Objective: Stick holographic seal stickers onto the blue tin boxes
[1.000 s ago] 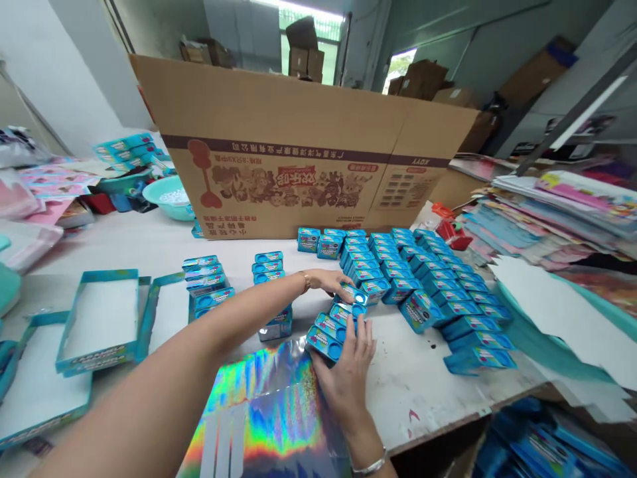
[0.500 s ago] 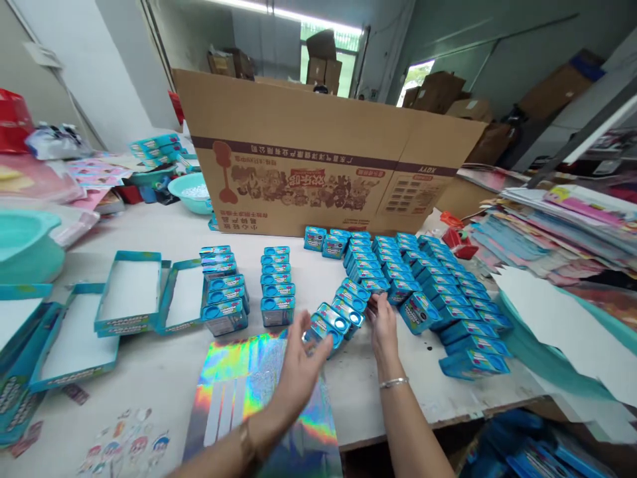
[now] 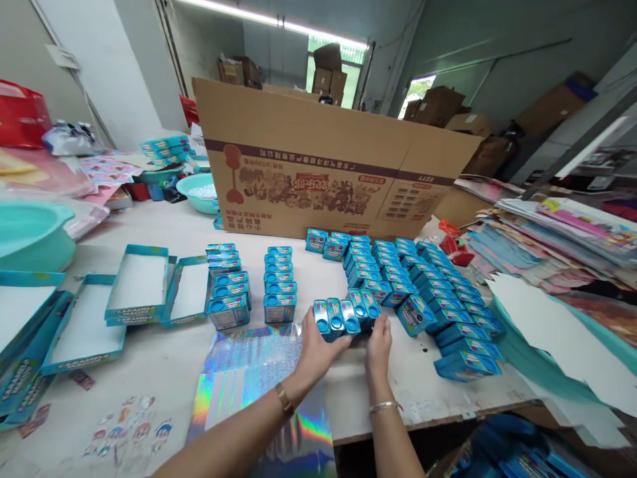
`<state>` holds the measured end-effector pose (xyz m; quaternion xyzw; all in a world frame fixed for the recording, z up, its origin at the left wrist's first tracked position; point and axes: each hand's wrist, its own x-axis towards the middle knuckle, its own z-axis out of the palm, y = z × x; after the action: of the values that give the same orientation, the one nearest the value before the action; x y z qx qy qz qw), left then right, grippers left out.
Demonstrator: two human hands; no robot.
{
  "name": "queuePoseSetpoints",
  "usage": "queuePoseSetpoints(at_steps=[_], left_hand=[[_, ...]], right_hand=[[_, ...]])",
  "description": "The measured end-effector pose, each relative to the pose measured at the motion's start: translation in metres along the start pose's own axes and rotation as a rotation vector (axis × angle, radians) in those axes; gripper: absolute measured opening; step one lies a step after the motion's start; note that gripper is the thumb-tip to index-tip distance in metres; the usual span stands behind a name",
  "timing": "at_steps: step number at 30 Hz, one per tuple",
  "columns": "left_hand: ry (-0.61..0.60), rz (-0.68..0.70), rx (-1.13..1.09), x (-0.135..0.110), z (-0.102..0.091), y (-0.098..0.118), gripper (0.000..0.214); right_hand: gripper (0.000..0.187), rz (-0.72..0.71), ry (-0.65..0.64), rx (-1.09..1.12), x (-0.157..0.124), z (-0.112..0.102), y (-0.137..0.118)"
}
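Left hand (image 3: pixel 318 346): curled around left end of five-box row (image 3: pixel 350 316), thumb along near side, gripping.
Right hand (image 3: pixel 379 346): against row's right end; can't tell if fingers close on a box.
Row position: between the hands on white table (image 3: pixel 162 368), right two boxes set slightly farther back.
Holographic sheet (image 3: pixel 256 358): flat, partly under left forearm.
Blue box block (image 3: pixel 450 303): right of row.
Carton (image 3: pixel 318 146): standing behind.

5 blue boxes (image 3: pixel 350 318) swung crosswise.
Their row slanted away from the person 0.5 s ago and now runs side to side; the left hand (image 3: pixel 316 348), then spread near the closest box, has met the left end, the right hand (image 3: pixel 379 346) slipping nearer.
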<state>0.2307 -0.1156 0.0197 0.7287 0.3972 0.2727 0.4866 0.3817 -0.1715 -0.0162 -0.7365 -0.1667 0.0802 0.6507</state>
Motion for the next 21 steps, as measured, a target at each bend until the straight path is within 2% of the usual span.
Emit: queuePoseSetpoints(at_steps=[4, 7, 9, 12, 14, 17, 21], left_hand=[[0.006, 0.025, 0.059, 0.016, -0.019, 0.011, 0.118], [-0.003, 0.051, 0.139, 0.026, -0.028, 0.013, 0.117], [-0.019, 0.073, 0.169, 0.032, -0.033, 0.013, 0.111], [-0.023, 0.115, 0.154, 0.035, -0.034, 0.012, 0.106], [0.024, 0.109, 0.118, 0.029, -0.028, 0.012, 0.109], [0.173, 0.073, 0.047, 0.012, -0.006, 0.011, 0.123], [0.316, -0.038, -0.078, 0.0, 0.032, 0.012, 0.128]], right_hand=[[0.059, -0.004, 0.044, -0.025, -0.033, -0.019, 0.01], [0.059, -0.012, -0.003, 0.004, -0.048, -0.028, 0.015], [0.064, -0.011, -0.053, 0.044, -0.045, -0.031, 0.015], [0.074, -0.016, -0.143, 0.134, -0.023, -0.03, 0.009], [0.078, 0.05, -0.246, 0.274, -0.002, -0.029, 0.003], [0.077, 0.213, -0.356, 0.45, 0.03, -0.025, -0.002], [0.056, 0.235, -0.333, 0.417, 0.055, -0.017, -0.002]])
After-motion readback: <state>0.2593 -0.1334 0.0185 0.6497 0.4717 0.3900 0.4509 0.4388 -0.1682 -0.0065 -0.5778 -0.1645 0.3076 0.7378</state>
